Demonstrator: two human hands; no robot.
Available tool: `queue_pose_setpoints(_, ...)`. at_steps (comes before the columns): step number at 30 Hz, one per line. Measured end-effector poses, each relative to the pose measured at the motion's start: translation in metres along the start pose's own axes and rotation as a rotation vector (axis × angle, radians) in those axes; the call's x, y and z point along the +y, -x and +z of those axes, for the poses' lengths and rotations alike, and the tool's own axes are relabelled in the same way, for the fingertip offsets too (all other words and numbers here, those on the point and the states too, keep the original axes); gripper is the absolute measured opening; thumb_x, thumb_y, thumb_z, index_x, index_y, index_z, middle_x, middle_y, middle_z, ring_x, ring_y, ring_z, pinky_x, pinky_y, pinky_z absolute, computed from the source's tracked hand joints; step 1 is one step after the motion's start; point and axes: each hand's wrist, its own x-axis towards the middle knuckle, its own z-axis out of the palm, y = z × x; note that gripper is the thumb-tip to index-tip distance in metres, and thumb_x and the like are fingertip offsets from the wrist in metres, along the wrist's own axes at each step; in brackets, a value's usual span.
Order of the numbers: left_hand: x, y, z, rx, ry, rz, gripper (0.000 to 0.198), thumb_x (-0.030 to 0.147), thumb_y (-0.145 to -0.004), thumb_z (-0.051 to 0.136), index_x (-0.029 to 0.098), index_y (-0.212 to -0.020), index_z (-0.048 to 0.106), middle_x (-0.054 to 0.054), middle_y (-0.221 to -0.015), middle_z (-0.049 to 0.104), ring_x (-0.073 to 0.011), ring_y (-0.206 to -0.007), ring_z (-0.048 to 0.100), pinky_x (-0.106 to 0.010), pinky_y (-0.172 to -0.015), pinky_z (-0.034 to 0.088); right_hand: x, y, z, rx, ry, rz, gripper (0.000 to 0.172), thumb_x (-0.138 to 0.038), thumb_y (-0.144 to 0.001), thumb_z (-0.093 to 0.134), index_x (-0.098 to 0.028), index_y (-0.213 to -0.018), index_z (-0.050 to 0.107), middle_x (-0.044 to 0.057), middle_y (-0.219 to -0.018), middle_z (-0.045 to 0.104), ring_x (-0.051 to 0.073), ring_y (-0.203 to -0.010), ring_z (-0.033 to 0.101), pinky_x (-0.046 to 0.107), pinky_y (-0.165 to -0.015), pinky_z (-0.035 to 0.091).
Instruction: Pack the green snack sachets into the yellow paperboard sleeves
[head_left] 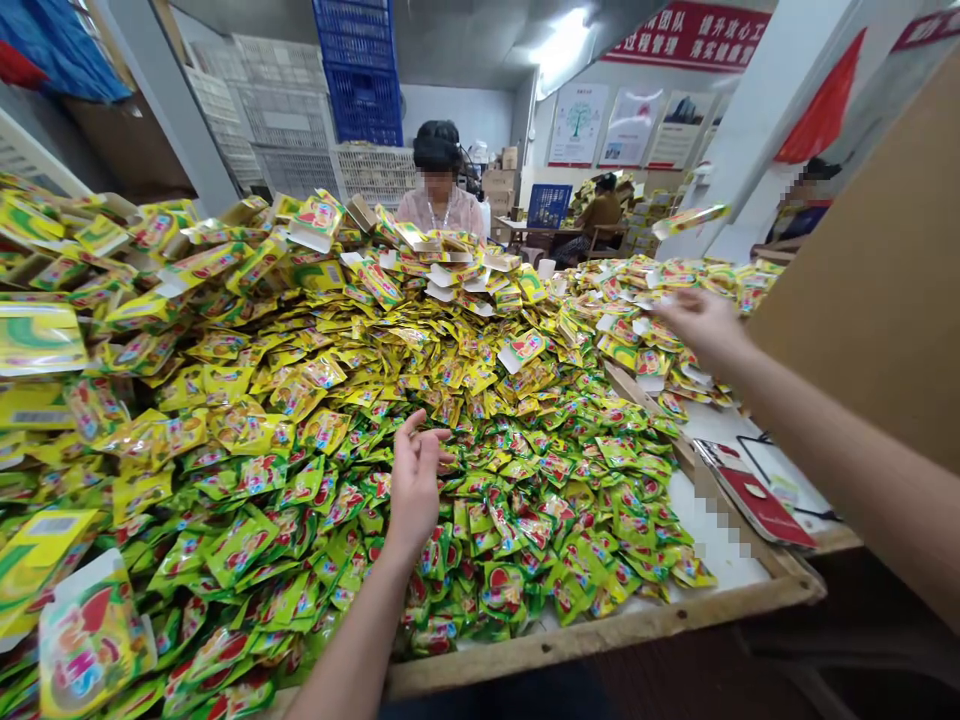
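Note:
My left hand point(416, 485) hangs over a large heap of small green and yellow candy packets point(502, 590), its fingers loosely bent and apart, with nothing visible in them. Farther right, my right hand point(705, 322) reaches out over a pile of small yellow cartons point(619, 345). Its fingers point left, seemingly empty, though their tips blend with the cartons behind. Above that hand, one yellow carton point(690, 220) appears in mid-air, touching nothing. At the near left, a carton with a watermelon print point(94, 640) lies on the packets.
A wooden rim point(615, 635) edges the table in front. A red booklet point(757, 495) lies on the right side, below a big cardboard sheet point(870, 270). Across the heap sits a person point(442, 205); others sit farther back. Blue crates point(364, 100) are stacked behind.

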Motion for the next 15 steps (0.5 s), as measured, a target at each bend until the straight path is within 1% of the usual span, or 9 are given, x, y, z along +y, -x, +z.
queue_pose_setpoints(2, -0.001, -0.005, -0.003, 0.070, -0.010, 0.017, 0.048, 0.052, -0.084, 0.048, 0.018, -0.118, 0.042, -0.006, -0.096, 0.061, -0.0117, -0.066, 0.058, -0.025, -0.063, 0.047, 0.003, 0.013, 0.048, -0.146, 0.062, 0.018, 0.044, -0.044, -0.084, 0.054, -0.006, -0.103, 0.066, 0.018, -0.092, 0.070, 0.021, -0.079, 0.066, 0.030, -0.068, 0.048)
queue_pose_setpoints(3, -0.002, -0.008, -0.004, 0.093, -0.026, 0.023, 0.046, 0.051, -0.083, 0.049, 0.018, -0.115, 0.043, -0.006, -0.094, 0.061, -0.0119, -0.066, 0.058, -0.025, -0.063, 0.047, 0.004, 0.020, 0.075, -0.237, 0.082, 0.013, 0.037, -0.040, -0.081, 0.061, -0.008, -0.098, 0.068, 0.013, -0.088, 0.071, 0.019, -0.076, 0.067, 0.028, -0.068, 0.048)
queue_pose_setpoints(4, -0.004, -0.010, -0.005, 0.111, -0.053, 0.030, 0.043, 0.049, -0.083, 0.049, 0.018, -0.112, 0.045, -0.006, -0.092, 0.061, -0.0122, -0.066, 0.058, -0.026, -0.063, 0.048, 0.004, 0.026, 0.101, -0.300, 0.106, 0.013, 0.033, -0.038, -0.077, 0.066, -0.011, -0.095, 0.069, 0.011, -0.086, 0.071, 0.017, -0.071, 0.066, 0.027, -0.066, 0.049)
queue_pose_setpoints(6, -0.008, -0.015, -0.007, 0.113, -0.158, 0.051, 0.037, 0.046, -0.085, 0.046, 0.017, -0.108, 0.048, -0.005, -0.088, 0.061, -0.0133, -0.067, 0.059, -0.027, -0.064, 0.049, 0.003, 0.032, 0.145, -0.350, 0.159, 0.016, 0.030, -0.037, -0.079, 0.066, -0.013, -0.097, 0.067, 0.009, -0.091, 0.070, 0.017, -0.073, 0.065, 0.029, -0.070, 0.051)
queue_pose_setpoints(8, -0.013, -0.018, -0.010, 0.088, -0.289, 0.076, 0.034, 0.043, -0.086, 0.042, 0.016, -0.104, 0.051, -0.005, -0.084, 0.062, -0.0147, -0.069, 0.060, -0.027, -0.064, 0.049, 0.004, 0.032, 0.170, -0.358, 0.212, 0.027, 0.029, -0.036, -0.085, 0.060, -0.015, -0.104, 0.063, 0.009, -0.100, 0.066, 0.017, -0.082, 0.064, 0.034, -0.075, 0.052)
queue_pose_setpoints(9, -0.016, -0.019, -0.012, 0.071, -0.347, 0.086, 0.033, 0.042, -0.086, 0.040, 0.016, -0.102, 0.052, -0.005, -0.082, 0.062, -0.0153, -0.070, 0.060, -0.027, -0.063, 0.049, 0.005, 0.030, 0.177, -0.360, 0.234, 0.032, 0.028, -0.035, -0.088, 0.057, -0.015, -0.107, 0.060, 0.008, -0.105, 0.064, 0.017, -0.086, 0.063, 0.036, -0.078, 0.052)
queue_pose_setpoints(11, -0.019, -0.021, -0.014, 0.039, -0.432, 0.094, 0.032, 0.041, -0.087, 0.040, 0.015, -0.100, 0.054, -0.005, -0.079, 0.062, -0.0158, -0.068, 0.060, -0.027, -0.061, 0.049, 0.009, 0.027, 0.178, -0.362, 0.264, 0.036, 0.025, -0.033, -0.090, 0.053, -0.015, -0.108, 0.059, 0.007, -0.108, 0.062, 0.017, -0.091, 0.061, 0.037, -0.080, 0.051)
queue_pose_setpoints(13, -0.020, -0.022, -0.013, 0.002, -0.508, 0.094, 0.030, 0.038, -0.087, 0.040, 0.015, -0.100, 0.054, -0.005, -0.080, 0.063, -0.0158, -0.066, 0.060, -0.027, -0.059, 0.048, 0.015, 0.027, 0.170, -0.350, 0.271, 0.031, 0.019, -0.029, -0.087, 0.058, -0.014, -0.095, 0.064, 0.008, -0.101, 0.064, 0.018, -0.089, 0.062, 0.035, -0.081, 0.049)
queue_pose_setpoints(15, -0.020, -0.024, -0.007, -0.073, -0.601, 0.095, 0.027, 0.033, -0.088, 0.040, 0.015, -0.101, 0.055, -0.006, -0.085, 0.065, -0.0161, -0.071, 0.062, -0.027, -0.063, 0.049, 0.021, 0.032, 0.157, -0.321, 0.254, 0.023, 0.015, -0.027, -0.082, 0.063, -0.013, -0.077, 0.068, 0.008, -0.088, 0.068, 0.019, -0.082, 0.063, 0.031, -0.077, 0.048)
